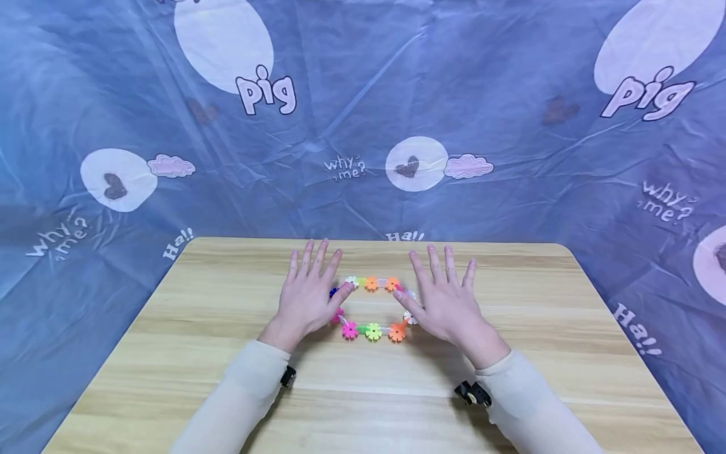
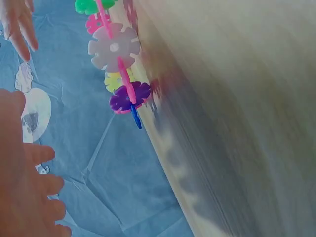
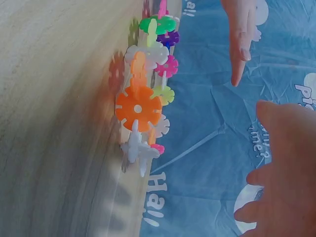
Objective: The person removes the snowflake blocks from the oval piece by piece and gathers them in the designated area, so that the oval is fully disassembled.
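Observation:
Colourful flower-shaped plastic discs are slotted together into a closed ring (image 1: 373,331), lying on the table in the middle of the head view. At its left side is my left hand (image 1: 308,300), palm down with fingers spread and straight. My right hand (image 1: 446,304) has the same pose at the right side. Both thumbs point inward and overlap the ring's sides in the head view, and neither hand grips anything. The left wrist view shows a whitish disc (image 2: 114,47) and a purple disc (image 2: 129,96). An orange disc (image 3: 138,109) stands out in the right wrist view.
The wooden table (image 1: 363,403) spreads around the ring. Behind it and along both sides hangs a blue printed cloth (image 1: 351,113). A black strap piece (image 1: 473,394) shows at my right wrist, and another black piece (image 1: 288,376) at my left.

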Tool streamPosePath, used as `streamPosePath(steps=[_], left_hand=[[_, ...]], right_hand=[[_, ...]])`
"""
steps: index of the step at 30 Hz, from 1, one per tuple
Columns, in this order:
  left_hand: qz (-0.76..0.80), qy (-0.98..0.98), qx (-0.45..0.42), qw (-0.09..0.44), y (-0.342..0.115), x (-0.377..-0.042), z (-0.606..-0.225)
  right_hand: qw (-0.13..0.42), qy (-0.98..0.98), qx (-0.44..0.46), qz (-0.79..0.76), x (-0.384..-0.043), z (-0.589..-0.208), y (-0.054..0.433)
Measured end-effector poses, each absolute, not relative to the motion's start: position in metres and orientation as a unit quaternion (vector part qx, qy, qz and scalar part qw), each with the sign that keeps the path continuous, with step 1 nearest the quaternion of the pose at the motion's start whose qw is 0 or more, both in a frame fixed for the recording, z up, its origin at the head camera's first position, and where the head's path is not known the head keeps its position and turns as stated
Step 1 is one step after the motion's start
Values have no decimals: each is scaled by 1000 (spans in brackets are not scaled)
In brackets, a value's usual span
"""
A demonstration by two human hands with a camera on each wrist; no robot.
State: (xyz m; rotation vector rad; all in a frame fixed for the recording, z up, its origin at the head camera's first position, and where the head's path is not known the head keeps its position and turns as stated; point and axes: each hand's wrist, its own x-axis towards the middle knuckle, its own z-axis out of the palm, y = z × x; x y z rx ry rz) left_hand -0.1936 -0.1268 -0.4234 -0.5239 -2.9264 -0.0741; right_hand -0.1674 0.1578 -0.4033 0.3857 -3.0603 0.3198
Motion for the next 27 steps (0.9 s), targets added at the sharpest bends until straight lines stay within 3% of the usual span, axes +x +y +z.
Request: streamPosePath(steps=[27], left_hand=[[-205,-954,-194,98,-133,-205,-425]], right_hand=[[62,-929,169,324,-184,-406,163]])
